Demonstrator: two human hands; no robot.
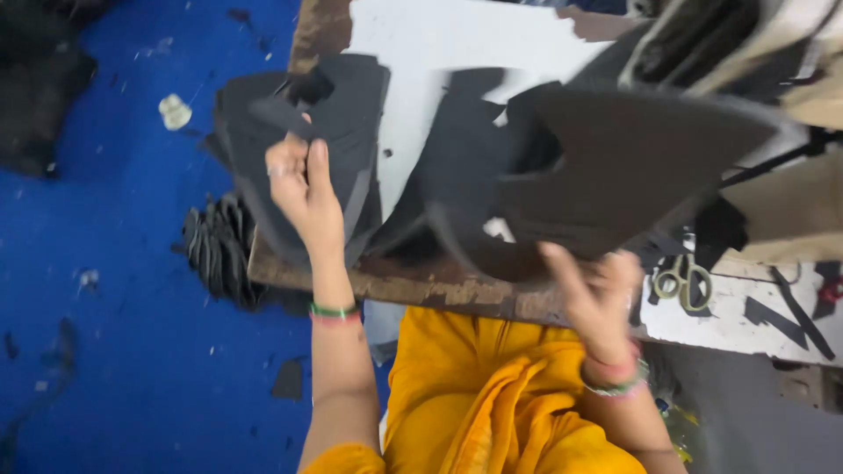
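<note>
**Dark cut pieces, one in each hand**

We pinch one dark cut piece in our left hand over its stack, our right hand gripping a larger blurred dark sheet above the worn table edge; scissors lie beside it

I see bright, even light with soft shadows, white glare on the counter beyond my grips, and motion blur smearing the right hand.
</note>
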